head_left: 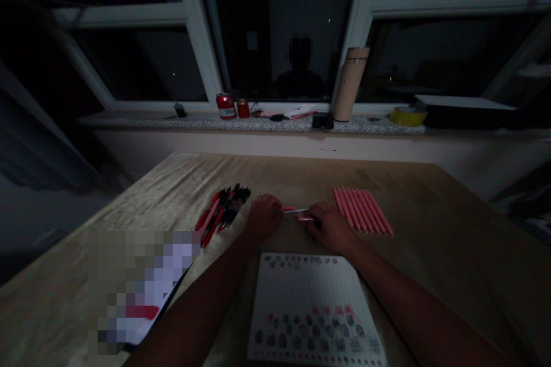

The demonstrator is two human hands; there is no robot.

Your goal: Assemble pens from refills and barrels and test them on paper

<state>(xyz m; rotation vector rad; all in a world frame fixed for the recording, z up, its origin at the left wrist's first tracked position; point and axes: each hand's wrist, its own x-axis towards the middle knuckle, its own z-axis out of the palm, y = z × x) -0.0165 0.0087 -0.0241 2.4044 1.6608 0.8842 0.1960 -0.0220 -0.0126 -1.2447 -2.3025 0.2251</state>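
Over the middle of the table, my left hand [264, 215] is closed with a pink pen part [289, 208] sticking out of its fingers. A thin pale rod [296, 211], like a pen refill, spans the gap between both hands. My right hand [329, 225] is closed on a short pink pen piece [305, 219], its tip pointing left. Fingers hide the ends of these parts. Left of my left hand lies a loose pile of black, red and pink pens [224, 212]. To the right of my right hand, several pink pens [363, 210] lie side by side in a neat row.
A spiral notebook [310, 284] with black and red scribbles lies below my hands. A lit, blurred-out device [172, 269] rests at left. On the windowsill [193, 122] stand a red can [226, 106], a red jar [243, 108], a tall tube [350, 85] and yellow tape [408, 116].
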